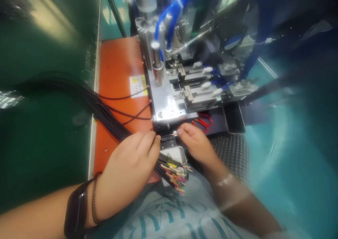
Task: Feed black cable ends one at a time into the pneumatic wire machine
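Note:
My left hand [136,158] lies over a bundle of black cables [111,121], its fingers closed and bent down. What exactly sits under the fingertips is hidden, but the bundle passes beneath the palm. Stripped ends with thin coloured wires [175,175] fan out on the near side of that hand. To the right, my right hand [194,140] pinches small thin wire ends [174,133] between thumb and forefinger. Both hands are just in front of a metal machine head [169,108]. Several single black cables [136,118] run across to the machine's edge.
An orange machine panel [118,63] carries a yellow-and-white warning label [138,86]. Blue air hoses [171,10] and clamp units [198,94] rise behind. Red-handled scissors or pliers [204,122] and a dark phone-like device [234,117] lie to the right. A green surface extends left.

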`<state>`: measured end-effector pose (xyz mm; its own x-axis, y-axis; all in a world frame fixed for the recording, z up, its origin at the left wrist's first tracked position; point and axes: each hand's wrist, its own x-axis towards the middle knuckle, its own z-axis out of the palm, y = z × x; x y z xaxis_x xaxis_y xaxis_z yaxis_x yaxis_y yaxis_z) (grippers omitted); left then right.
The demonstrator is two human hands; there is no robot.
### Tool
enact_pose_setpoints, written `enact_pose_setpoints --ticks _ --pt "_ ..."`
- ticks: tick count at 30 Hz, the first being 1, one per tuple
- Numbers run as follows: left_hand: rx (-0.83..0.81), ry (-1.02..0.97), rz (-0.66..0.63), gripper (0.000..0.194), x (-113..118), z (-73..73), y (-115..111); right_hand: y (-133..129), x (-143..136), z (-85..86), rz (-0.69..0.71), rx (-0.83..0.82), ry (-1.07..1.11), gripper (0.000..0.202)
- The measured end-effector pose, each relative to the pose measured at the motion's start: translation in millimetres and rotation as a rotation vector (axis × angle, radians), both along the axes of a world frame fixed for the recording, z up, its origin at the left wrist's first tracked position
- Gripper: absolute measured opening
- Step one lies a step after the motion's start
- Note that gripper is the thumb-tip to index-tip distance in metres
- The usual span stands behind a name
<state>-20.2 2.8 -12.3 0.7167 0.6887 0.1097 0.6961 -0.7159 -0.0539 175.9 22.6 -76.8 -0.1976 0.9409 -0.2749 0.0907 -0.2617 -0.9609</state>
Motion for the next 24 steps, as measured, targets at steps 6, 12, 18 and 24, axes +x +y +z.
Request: enact_pose_setpoints --ticks 6,12,18,24 --pt "0.028 0.044 0.007 0.04 4 -0.9 -6 -2 -1 -12.9 -0.026 -0.123 0.167 0.023" --pt "-0.016 0.07 0.047 0.035 11 2.9 -5 0 1 -7.1 0.013 0.024 -0.121 0.022" --pt "-0.049 0.087 0.074 0.022 10 2.4 -1 -14 22 17.6 0.011 0.528 -0.439 0.015" --pt "-0.028 0.037 0.063 0.021 7 -2.1 3 -34 33 25.5 0.314 0.94 -0.324 0.038"
